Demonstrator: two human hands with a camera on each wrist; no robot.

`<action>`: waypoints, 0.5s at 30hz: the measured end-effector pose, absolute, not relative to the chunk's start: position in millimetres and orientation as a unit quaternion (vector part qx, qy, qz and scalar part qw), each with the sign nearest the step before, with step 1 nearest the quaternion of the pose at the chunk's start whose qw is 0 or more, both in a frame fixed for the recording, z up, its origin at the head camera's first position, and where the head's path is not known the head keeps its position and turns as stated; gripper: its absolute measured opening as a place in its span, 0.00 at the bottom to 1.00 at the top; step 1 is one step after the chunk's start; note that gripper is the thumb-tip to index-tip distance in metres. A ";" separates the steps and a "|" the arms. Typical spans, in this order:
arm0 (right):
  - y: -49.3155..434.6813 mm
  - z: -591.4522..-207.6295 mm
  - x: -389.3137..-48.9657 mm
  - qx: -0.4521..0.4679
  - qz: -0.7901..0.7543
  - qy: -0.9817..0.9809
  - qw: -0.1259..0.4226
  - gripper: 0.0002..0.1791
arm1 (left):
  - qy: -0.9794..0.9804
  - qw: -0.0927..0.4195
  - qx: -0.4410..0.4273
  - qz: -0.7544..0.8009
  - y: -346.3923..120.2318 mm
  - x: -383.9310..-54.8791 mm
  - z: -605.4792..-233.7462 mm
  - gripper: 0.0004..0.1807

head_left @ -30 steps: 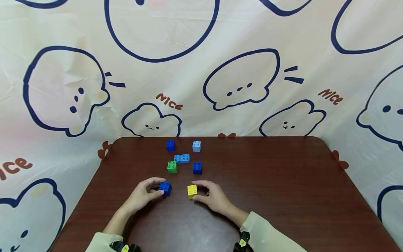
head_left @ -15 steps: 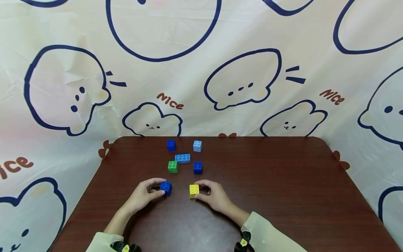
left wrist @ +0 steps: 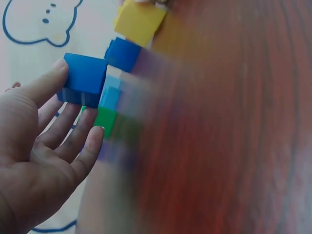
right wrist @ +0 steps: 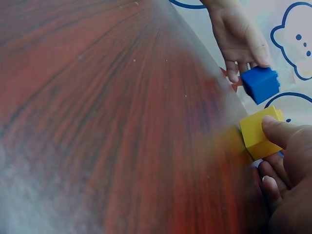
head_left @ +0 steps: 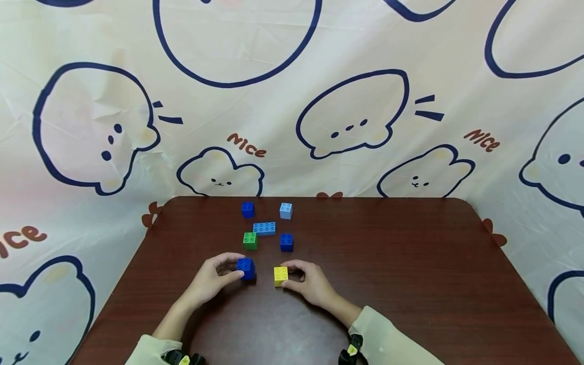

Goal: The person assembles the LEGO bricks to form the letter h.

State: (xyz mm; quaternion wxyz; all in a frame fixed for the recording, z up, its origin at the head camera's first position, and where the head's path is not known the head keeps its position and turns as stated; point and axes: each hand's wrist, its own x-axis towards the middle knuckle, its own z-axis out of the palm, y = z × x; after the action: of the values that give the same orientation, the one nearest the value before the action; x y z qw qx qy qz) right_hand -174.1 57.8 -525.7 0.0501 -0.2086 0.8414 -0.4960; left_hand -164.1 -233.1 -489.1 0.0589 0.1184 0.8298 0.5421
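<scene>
My left hand (head_left: 211, 280) pinches a dark blue toy building brick (head_left: 246, 268) between thumb and fingers. In the left wrist view that blue brick (left wrist: 84, 78) is tilted, and the right wrist view shows it raised off the tabletop. To its right, my right hand (head_left: 311, 284) holds a yellow building brick (head_left: 280, 277) by its sides, thumb at the near edge. The yellow brick (right wrist: 258, 134) sits at table level in the right wrist view. A short gap separates the two held bricks.
Beyond the hands on the brown table (head_left: 388, 268) lie a green brick (head_left: 250, 241), a dark blue brick (head_left: 286, 242), a long light blue brick (head_left: 264, 228), another dark blue brick (head_left: 248, 210) and a small light blue brick (head_left: 286, 211). A printed cloth (head_left: 274, 111) hangs behind.
My left hand has lifted the dark blue brick and shifted it slightly right, nearer the yellow one. The right hand and yellow brick have barely moved.
</scene>
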 end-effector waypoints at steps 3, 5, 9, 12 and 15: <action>57.6 -526.7 -174.4 -0.209 -0.498 0.840 0.052 0.20 | 0.828 0.049 0.128 0.543 -225.7 -162.6 -482.3 0.19; 57.4 -527.2 -174.4 -0.210 -0.499 0.839 0.051 0.20 | 0.829 0.046 0.134 0.541 -221.2 -162.7 -479.3 0.18; 56.7 -526.8 -174.9 -0.212 -0.497 0.840 0.047 0.20 | 0.830 0.044 0.139 0.539 -212.3 -164.0 -473.8 0.18; 55.9 -526.1 -174.9 -0.214 -0.492 0.843 0.044 0.20 | 0.828 0.048 0.143 0.540 -206.2 -164.8 -471.0 0.19; 55.5 -525.6 -174.3 -0.218 -0.490 0.843 0.041 0.20 | 0.827 0.053 0.151 0.539 -200.7 -165.8 -469.9 0.19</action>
State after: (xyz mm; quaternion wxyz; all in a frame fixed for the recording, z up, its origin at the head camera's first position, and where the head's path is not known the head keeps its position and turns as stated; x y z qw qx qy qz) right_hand -174.3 55.5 -525.6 0.0406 -0.2178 0.8433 -0.4896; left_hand -165.8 -200.7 -469.9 0.0533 0.1515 0.8266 0.5394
